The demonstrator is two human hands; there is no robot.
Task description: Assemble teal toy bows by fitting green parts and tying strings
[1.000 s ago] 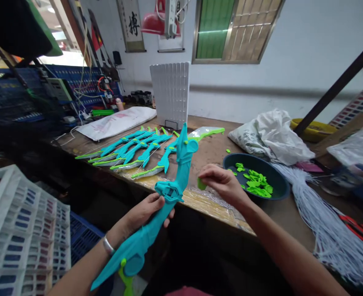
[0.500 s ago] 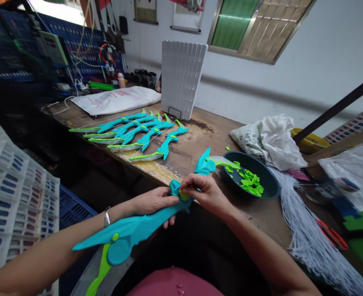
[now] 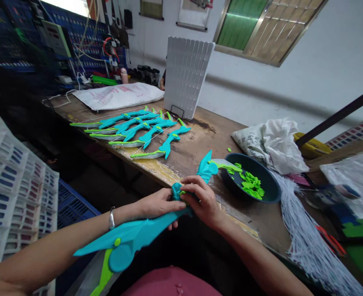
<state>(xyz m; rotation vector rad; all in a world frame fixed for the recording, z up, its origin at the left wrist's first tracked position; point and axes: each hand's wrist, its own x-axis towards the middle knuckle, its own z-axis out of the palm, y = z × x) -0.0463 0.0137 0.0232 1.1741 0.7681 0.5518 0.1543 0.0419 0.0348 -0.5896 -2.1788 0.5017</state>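
A turquoise toy bow [image 3: 144,230] with lime-green and clear limbs lies slantwise across my lap, its far end over the table edge. My left hand [image 3: 161,203] is wrapped around its middle grip, thumb on top. My right hand [image 3: 201,201] is closed at the same spot, fingertips pinching a small lime-green plastic piece [image 3: 183,192] against the bow's centre; most of that piece is hidden by the fingers. Beyond the bow's far limb stands a dark round basin [image 3: 273,193] holding several loose lime-green pieces [image 3: 251,185].
Several strung toy bows [image 3: 169,144] lie in a row on the wooden table [image 3: 202,139]. White strings [image 3: 304,230] hang in a bundle at the right, beside red-handled scissors [image 3: 331,240]. White sacks [image 3: 270,144] sit behind the basin. Plastic crates [image 3: 21,197] stand at my left.
My right fingers have curled in more over the bow's centre, covering more of the green piece. My left hand keeps its hold. The view has shifted slightly.
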